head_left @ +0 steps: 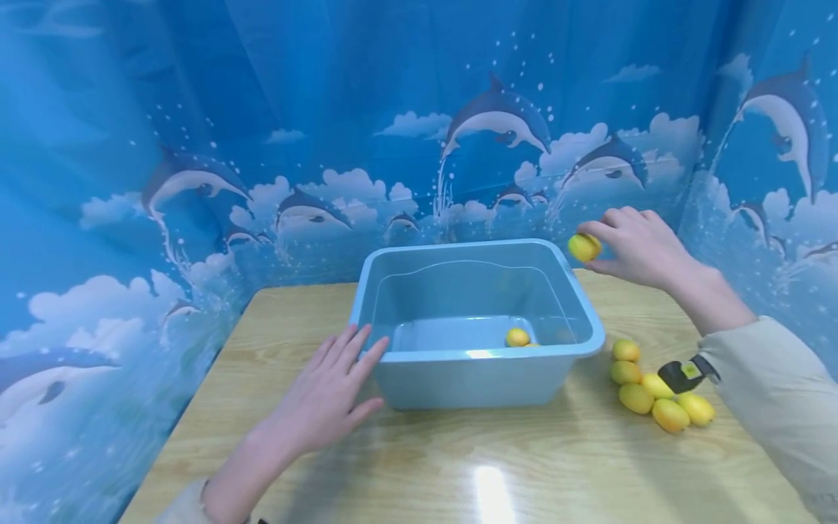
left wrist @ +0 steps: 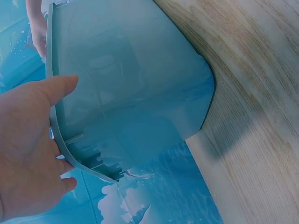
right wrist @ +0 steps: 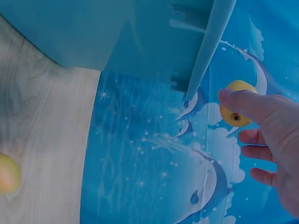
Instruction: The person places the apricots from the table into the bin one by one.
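A light blue plastic basin stands on the wooden table. Two small yellow-orange fruits lie on its floor near the front right, one mostly hidden by the front wall. My left hand rests at the basin's front left corner, its fingers spread straight over the rim. Above and just right of the far right corner, my right hand pinches a yellow-green, lemon-like fruit between thumb and fingers. The right wrist view shows that fruit outside the basin's rim, with a dark stem spot.
Several more yellow and greenish fruits lie in a cluster on the table right of the basin, beneath my right forearm. A blue curtain printed with dolphins hangs behind the table and along both sides.
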The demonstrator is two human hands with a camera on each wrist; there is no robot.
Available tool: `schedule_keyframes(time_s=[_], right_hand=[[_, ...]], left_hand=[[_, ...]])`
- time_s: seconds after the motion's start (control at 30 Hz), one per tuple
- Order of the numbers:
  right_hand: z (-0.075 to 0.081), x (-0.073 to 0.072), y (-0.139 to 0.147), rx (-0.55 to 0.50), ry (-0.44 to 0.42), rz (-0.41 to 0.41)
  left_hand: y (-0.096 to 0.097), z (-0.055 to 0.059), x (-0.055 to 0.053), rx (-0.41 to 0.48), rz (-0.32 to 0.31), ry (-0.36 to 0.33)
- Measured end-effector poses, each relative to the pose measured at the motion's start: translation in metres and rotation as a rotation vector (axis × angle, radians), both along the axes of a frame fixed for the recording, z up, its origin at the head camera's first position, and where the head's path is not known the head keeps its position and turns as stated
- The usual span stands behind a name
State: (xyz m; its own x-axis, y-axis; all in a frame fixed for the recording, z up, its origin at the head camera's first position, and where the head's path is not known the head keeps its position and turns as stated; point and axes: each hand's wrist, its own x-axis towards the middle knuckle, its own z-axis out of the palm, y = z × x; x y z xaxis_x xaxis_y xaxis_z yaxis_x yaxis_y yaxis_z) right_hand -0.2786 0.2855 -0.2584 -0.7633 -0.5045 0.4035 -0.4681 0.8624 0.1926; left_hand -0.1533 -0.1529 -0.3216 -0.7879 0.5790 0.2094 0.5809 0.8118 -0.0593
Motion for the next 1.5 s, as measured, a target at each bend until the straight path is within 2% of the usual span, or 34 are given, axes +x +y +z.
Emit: schedule_keyframes(time_s=[0.17, 0.5, 0.83, 1.0, 1.23, 1.37, 1.5], right_hand=[[0.004, -0.007, -0.009, 0.028, -0.01, 0.031], [0.008, -0.022, -0.024, 0.083, -0.116, 0.045], [0.009, -0.03, -0.035, 0.107, -0.133, 0.063], [0.009, -0.025, -0.031, 0.097, -0.134, 0.051], [-0.001, -0.011, -0.014, 0.057, -0.117, 0.054], [-0.01, 0.001, 0.001, 0.023, -0.087, 0.07], [-0.027, 0.013, 0.019, -0.029, -0.046, 0.088]], left_hand=[[-0.001, -0.002, 0.0, 0.003, -0.001, 0.003], [-0.001, -0.001, -0.001, 0.016, -0.004, 0.01], [0.001, 0.0, 0.0, 0.007, 0.005, 0.0], [0.001, 0.001, 0.001, 0.018, 0.003, -0.005], [0.001, 0.0, -0.001, 0.016, 0.011, -0.013], [0.001, -0.001, -0.002, 0.014, 0.015, -0.018], [0.002, -0.001, -0.002, 0.018, 0.012, -0.011]])
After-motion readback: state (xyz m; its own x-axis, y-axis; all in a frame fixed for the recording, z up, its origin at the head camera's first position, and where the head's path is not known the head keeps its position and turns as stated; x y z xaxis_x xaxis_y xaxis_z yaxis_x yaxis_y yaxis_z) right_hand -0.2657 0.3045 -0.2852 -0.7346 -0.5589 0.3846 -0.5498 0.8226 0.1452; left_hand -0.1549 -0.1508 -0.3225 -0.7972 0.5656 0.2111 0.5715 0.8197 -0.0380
